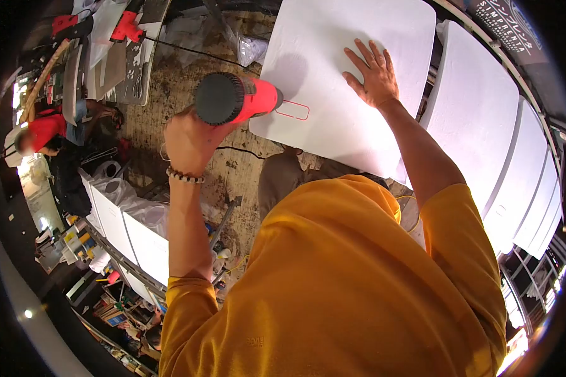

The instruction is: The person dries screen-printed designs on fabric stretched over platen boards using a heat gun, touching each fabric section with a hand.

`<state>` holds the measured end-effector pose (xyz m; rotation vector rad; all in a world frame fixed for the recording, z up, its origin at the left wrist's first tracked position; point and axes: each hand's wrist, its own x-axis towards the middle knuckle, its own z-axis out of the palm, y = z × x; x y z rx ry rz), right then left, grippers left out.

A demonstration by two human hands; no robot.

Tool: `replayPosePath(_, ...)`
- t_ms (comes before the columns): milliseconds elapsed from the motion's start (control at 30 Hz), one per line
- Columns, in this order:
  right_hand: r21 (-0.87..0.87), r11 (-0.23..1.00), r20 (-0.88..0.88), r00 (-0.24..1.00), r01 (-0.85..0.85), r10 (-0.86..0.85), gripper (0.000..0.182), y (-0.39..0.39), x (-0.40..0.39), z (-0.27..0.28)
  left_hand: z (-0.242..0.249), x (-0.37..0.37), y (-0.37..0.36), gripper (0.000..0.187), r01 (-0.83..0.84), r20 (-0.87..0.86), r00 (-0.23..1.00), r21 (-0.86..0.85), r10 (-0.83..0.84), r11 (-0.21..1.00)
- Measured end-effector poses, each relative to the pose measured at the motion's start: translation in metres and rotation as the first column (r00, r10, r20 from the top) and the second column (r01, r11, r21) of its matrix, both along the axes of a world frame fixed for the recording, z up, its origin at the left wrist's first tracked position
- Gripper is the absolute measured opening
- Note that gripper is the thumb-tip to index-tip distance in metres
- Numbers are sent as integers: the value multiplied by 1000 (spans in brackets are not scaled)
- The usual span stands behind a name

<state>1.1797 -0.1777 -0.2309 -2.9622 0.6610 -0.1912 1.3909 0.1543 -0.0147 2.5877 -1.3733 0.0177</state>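
A red heat gun (255,99) with a black round rear end is gripped in my left hand (192,141), fingers wrapped around its handle. Its dark nozzle points right, over a large white panel (333,38), where a thin red rounded outline (302,113) shows just beyond the tip. My right hand (378,78) lies palm down on the same panel, fingers spread, holding nothing. The panel's surface looks smooth with faint ripples, and the tool casts a shadow on it.
More white panels (478,107) stand in a row to the right. Plastic-wrapped white boxes (141,235) are at the left. A person in red (47,132) is beyond them. Red tools (127,27) lie on a cluttered bench at upper left, with a black cord (195,53) running from it.
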Motion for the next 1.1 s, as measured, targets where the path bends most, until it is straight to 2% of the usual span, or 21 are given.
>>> replayPosePath(133, 20, 1000, -30, 999, 19, -19, 65, 1, 0, 5, 3, -6, -15, 50, 82, -99, 991, -42, -85, 996)
replayPosePath(233, 7, 1000, -20, 999, 26, -25, 64, 2, 0, 0, -1, -18, -25, 48, 45, -90, 995, -10, -46, 999)
replayPosePath(333, -11, 999, -97, 995, 35, -35, 65, 2, 1, 3, 3, -27, -35, 47, 111, -164, 979, -78, -122, 991)
replayPosePath(433, -4, 999, -92, 995, 38, -38, 65, 2, 1, 3, -2, -30, -37, 47, 196, -170, 964, -59, -203, 979)
replayPosePath(733, 1, 999, -85, 996, 38, -38, 67, 2, 0, 2, -3, -35, -30, 52, 183, -118, 976, -21, -184, 983)
replayPosePath(833, -7, 1000, -78, 997, 27, -27, 66, 2, 0, 2, -1, -38, -22, 51, 50, -169, 984, -52, -59, 997)
replayPosePath(933, -8, 999, -116, 993, 38, -38, 65, 3, 1, 5, 8, -24, -12, 52, 34, -125, 992, 48, -28, 998)
replayPosePath(1033, -7, 999, -106, 993, 41, -42, 65, 2, 1, 5, 6, -15, 2, 53, -38, -22, 999, 51, 39, 998)
replayPosePath(1100, -18, 999, -137, 989, 45, -47, 65, 3, 2, 7, 9, -8, 10, 53, -6, -54, 999, 6, 6, 1000)
